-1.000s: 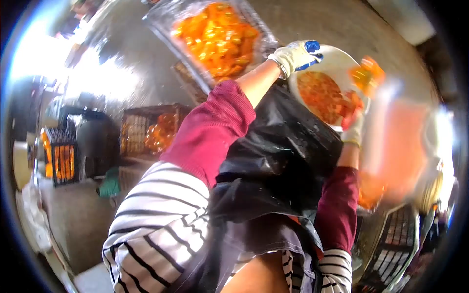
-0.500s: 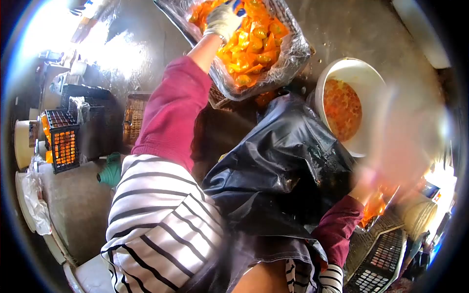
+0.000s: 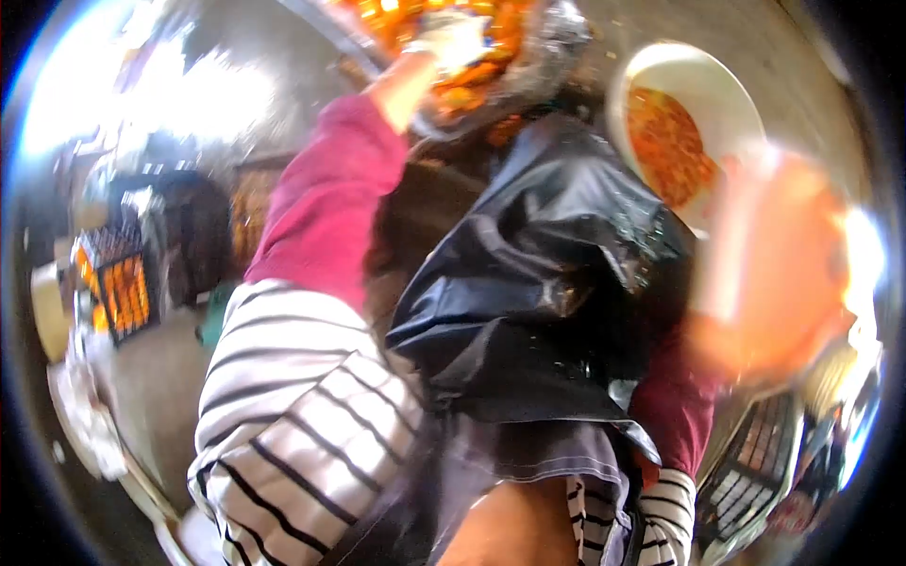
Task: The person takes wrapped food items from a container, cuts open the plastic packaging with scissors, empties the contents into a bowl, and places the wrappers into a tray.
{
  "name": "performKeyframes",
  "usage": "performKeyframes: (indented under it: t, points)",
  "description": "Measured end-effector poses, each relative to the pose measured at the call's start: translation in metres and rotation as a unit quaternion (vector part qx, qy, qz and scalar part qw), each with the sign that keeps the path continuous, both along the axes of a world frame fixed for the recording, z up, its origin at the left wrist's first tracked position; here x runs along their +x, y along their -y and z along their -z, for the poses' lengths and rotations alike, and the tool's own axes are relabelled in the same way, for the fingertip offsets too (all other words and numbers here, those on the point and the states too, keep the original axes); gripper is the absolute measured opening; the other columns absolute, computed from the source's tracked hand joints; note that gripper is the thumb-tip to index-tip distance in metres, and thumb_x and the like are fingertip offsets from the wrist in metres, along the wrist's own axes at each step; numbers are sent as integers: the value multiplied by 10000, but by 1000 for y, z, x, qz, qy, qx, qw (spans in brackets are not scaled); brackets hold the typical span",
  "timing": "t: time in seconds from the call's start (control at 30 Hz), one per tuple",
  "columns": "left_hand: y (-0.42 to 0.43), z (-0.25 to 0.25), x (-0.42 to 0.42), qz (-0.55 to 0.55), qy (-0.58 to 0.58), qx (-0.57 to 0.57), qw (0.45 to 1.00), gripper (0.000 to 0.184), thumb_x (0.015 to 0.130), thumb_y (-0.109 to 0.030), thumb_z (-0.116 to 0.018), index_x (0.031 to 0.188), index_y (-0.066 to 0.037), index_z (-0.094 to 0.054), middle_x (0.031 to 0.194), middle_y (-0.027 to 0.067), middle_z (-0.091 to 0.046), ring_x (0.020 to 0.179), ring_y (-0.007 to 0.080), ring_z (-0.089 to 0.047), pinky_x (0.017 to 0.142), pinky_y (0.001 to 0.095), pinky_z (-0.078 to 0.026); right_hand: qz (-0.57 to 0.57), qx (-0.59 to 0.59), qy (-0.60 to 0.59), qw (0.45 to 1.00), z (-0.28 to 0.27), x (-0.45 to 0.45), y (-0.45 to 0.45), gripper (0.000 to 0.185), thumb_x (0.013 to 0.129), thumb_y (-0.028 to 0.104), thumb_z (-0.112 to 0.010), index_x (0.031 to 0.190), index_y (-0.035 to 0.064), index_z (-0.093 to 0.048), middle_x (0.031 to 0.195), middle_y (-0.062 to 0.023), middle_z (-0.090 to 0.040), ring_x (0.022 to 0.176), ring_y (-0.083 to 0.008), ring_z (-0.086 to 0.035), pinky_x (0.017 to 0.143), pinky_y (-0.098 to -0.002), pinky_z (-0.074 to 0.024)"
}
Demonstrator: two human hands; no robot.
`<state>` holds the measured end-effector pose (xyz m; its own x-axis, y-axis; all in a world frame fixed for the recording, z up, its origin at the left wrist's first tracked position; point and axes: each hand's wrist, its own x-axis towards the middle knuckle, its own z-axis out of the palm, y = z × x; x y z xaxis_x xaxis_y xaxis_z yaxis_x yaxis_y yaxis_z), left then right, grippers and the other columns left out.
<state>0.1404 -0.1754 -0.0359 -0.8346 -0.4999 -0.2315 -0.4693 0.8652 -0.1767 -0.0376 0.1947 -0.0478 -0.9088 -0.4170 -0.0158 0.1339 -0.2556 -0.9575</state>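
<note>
At the top of the view, my left hand (image 3: 455, 43), in a whitish glove, reaches onto glossy orange pieces (image 3: 462, 99) that look like cut peppers. They fill a crate lined with clear plastic (image 3: 552, 57). Motion smears its fingers, so I cannot make out their grip. On the right, a large orange-pink blur (image 3: 774, 259) covers the place of my right hand; hand and anything held cannot be told apart. Just behind it stands a white bucket (image 3: 731, 104) with a reddish-orange mixture (image 3: 668, 146) inside.
A black apron (image 3: 528, 292) drapes over my lap between the arms. On the left stands a dark crate with orange contents (image 3: 125, 288), near a green object (image 3: 213, 316). Another black crate (image 3: 755, 467) is at the lower right. Bright glare washes out the upper left.
The whole view has shifted, so crate and bucket sit higher and the picture is more blurred. The blur at my right hand has turned from pale to orange-pink. My left hand stays over the orange pieces.
</note>
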Motion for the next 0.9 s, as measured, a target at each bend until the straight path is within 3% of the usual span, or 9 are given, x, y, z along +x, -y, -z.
performKeyframes:
  t: [0.13,0.2,0.27,0.4,0.43,0.57,0.9]
  points:
    - [-7,11,13,84,-78,-42,993,200,637,-199,-407,694,-55,-533,701,103,-529,689,218,-507,546,367,-387,-50,16,-6,999,11,16,20,277,702,237,-404,901,46,-433,755,-105,-496,677,-200,-482,592,-272,-374]
    - [-23,-10,14,26,-34,-27,999,201,622,-185,-418,717,-61,-545,722,103,-529,698,225,-505,576,359,-382,-68,25,-11,997,11,24,28,279,703,237,-402,904,45,-430,759,-106,-494,681,-201,-481,596,-273,-373]
    - [-26,-7,8,53,29,-41,997,229,609,-192,-433,762,-64,-547,770,100,-524,739,230,-494,609,382,-367,-84,33,-13,996,12,31,33,280,704,237,-400,906,45,-428,764,-107,-493,685,-202,-480,599,-274,-373]
    - [-31,3,-23,126,28,-124,984,254,598,-207,-458,796,-73,-543,824,82,-516,822,228,-461,638,446,-336,-98,44,-17,994,11,35,39,283,706,237,-396,912,43,-424,772,-108,-491,693,-204,-478,606,-275,-371]
    - [-48,-36,-17,159,52,-111,980,250,600,-207,-461,795,-75,-544,823,82,-517,819,226,-463,643,446,-335,-99,46,-18,994,10,35,39,284,707,237,-395,913,43,-423,774,-108,-490,695,-204,-477,608,-275,-371]
    - [-108,-112,-37,272,114,-96,951,236,599,-212,-470,784,-85,-543,809,68,-520,800,212,-472,648,399,-351,-96,58,-20,993,8,34,38,287,709,237,-391,918,42,-418,782,-110,-487,703,-206,-475,615,-277,-370]
    - [-144,-62,-135,229,-112,132,958,253,612,-226,-458,804,-75,-524,792,77,-519,785,215,-474,648,387,-354,-85,75,-9,994,15,29,32,295,715,236,-380,931,38,-407,803,-113,-481,724,-210,-470,633,-280,-366]
